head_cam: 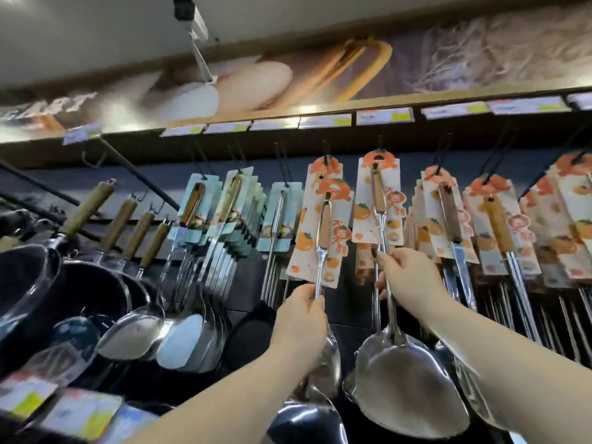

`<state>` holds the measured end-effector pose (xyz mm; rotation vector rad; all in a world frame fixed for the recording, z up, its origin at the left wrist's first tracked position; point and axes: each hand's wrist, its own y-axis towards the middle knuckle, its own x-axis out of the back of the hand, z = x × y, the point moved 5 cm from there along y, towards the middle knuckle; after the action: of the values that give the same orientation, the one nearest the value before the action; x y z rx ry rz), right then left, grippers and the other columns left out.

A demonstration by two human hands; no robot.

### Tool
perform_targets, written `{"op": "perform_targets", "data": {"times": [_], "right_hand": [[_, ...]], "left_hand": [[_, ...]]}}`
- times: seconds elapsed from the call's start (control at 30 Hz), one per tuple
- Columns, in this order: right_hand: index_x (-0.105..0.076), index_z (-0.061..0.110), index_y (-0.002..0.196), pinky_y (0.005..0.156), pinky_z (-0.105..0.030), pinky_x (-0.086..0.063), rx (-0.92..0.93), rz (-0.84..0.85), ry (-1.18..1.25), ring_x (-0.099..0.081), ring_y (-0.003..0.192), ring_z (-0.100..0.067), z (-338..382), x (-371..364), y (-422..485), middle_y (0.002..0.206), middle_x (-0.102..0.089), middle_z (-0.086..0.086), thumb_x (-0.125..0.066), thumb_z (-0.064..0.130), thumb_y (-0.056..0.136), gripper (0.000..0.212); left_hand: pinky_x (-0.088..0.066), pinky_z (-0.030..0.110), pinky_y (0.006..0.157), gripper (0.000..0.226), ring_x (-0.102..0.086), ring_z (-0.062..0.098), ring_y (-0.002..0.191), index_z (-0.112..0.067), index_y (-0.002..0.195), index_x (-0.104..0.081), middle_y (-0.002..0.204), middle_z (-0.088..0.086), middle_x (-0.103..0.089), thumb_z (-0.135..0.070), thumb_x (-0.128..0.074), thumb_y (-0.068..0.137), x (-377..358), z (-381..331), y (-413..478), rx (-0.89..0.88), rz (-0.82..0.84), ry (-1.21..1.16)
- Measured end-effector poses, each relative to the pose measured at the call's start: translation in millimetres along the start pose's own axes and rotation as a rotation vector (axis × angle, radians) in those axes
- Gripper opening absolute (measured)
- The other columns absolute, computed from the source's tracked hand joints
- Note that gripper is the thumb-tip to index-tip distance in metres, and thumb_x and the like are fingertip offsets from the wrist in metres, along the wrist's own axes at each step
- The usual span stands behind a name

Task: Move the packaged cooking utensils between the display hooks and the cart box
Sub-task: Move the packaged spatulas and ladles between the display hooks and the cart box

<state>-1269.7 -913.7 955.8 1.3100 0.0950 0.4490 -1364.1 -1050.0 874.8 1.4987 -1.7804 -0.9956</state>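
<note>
Step was at the hooks, hanging or unhooking unclear: left hand point(301, 318) grip pinched the ladle point(323, 232) shaft, card seemingly below its hook, right hand point(410, 277) grip closed round the spatula point(407, 379) shaft, card up at a hook point(380, 143); next move needed card holes guided along the hooks.

Far left, I see dark pans point(28, 283) hanging in a row, wooden handles point(93, 203) angled up and right. Price tags point(384, 116) line the top rail from left to right, print too blurred to read. Above them runs a banner point(256, 81) with a food picture. A white ceiling fixture point(192, 17) sits top left. Yellow-and-white shelf labels point(80, 411) are near left.
</note>
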Motion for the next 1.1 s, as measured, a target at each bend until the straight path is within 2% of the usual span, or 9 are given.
{"op": "perform_targets", "data": {"times": [0.17,0.27,0.33,0.47,0.6,0.73,0.87,1.0,1.1], "right_hand": [[-0.055,0.017,0.072,0.043,-0.012,-0.038,0.055,-0.035,0.017,-0.054,0.038,-0.002,-1,2,-2,0.058,-0.061,-0.002,-0.045,0.023,0.098,0.029],[-0.055,0.015,0.074,0.054,-0.030,-0.049,0.067,-0.043,0.027,-0.060,0.053,-0.018,4,5,2,0.065,-0.063,-0.009,-0.044,0.023,0.099,0.028],[-0.055,0.011,0.072,0.062,-0.035,-0.051,0.072,-0.049,0.013,-0.061,0.062,-0.027,9,8,7,0.072,-0.064,-0.015,-0.044,0.023,0.099,0.032],[-0.056,0.008,0.070,0.041,-0.012,-0.033,0.046,-0.064,-0.058,-0.052,0.053,-0.011,17,12,19,0.069,-0.060,-0.009,-0.042,0.023,0.100,0.036],[-0.056,0.008,0.065,0.045,-0.019,-0.031,0.011,-0.050,-0.054,-0.050,0.050,-0.008,15,9,23,0.058,-0.054,-0.002,-0.042,0.025,0.099,0.041],[-0.062,0.005,0.081,0.050,-0.022,-0.039,-0.094,-0.003,0.033,-0.056,0.055,-0.013,3,-2,24,0.070,-0.062,-0.008,-0.044,0.026,0.099,0.032],[-0.061,0.004,0.094,0.052,-0.022,-0.042,-0.171,0.032,-0.002,-0.059,0.064,-0.017,-19,-15,34,0.082,-0.064,-0.012,-0.043,0.025,0.099,0.028],[-0.061,0.006,0.100,0.058,-0.025,-0.047,-0.240,0.063,-0.072,-0.063,0.074,-0.020,-45,-28,39,0.091,-0.066,-0.012,-0.044,0.026,0.099,0.026],[-0.061,0.006,0.098,0.051,-0.023,-0.040,-0.251,0.093,-0.118,-0.061,0.064,-0.015,-60,-37,40,0.086,-0.068,-0.011,-0.045,0.024,0.098,0.024]], "left_hand": [[-0.036,0.027,0.046,0.029,-0.043,0.013,0.046,-0.021,0.066,-0.047,0.054,-0.004,-0.050,-0.017,-0.038,0.093,-4,4,5,0.001,0.000,-0.049],[-0.036,0.027,0.046,0.025,-0.043,0.012,0.046,-0.020,0.073,-0.051,0.054,-0.004,-0.049,-0.017,-0.039,0.094,-5,0,8,-0.015,0.000,-0.082],[-0.037,0.026,0.048,0.023,-0.044,0.011,0.046,-0.020,0.078,-0.053,0.055,-0.004,-0.049,-0.017,-0.038,0.095,-4,-4,9,-0.028,0.001,-0.098],[-0.038,0.028,0.051,0.025,-0.044,0.012,0.050,-0.027,0.077,-0.052,0.057,-0.004,-0.050,-0.017,-0.038,0.095,-3,-9,11,-0.059,-0.011,-0.095],[-0.036,0.022,0.043,0.024,-0.044,0.010,0.047,-0.028,0.080,-0.052,0.058,-0.003,-0.051,-0.017,-0.038,0.096,-4,-10,12,-0.045,-0.009,-0.133],[-0.037,0.025,0.046,0.026,-0.045,0.011,0.048,-0.032,0.078,-0.050,0.059,-0.002,-0.053,-0.018,-0.038,0.096,-5,-10,13,-0.047,-0.003,-0.112],[-0.035,0.020,0.037,0.025,-0.043,0.008,0.037,-0.030,0.081,-0.051,0.057,0.000,-0.052,-0.017,-0.037,0.097,-6,-13,15,-0.040,0.005,-0.146],[-0.036,0.021,0.036,0.026,-0.043,0.008,0.035,-0.031,0.080,-0.051,0.056,0.000,-0.052,-0.017,-0.038,0.097,-5,-14,17,-0.057,-0.011,-0.141],[-0.036,0.019,0.036,0.025,-0.043,0.007,0.035,-0.032,0.083,-0.051,0.057,0.000,-0.052,-0.017,-0.038,0.097,-6,-13,17,-0.047,0.000,-0.150]]}}
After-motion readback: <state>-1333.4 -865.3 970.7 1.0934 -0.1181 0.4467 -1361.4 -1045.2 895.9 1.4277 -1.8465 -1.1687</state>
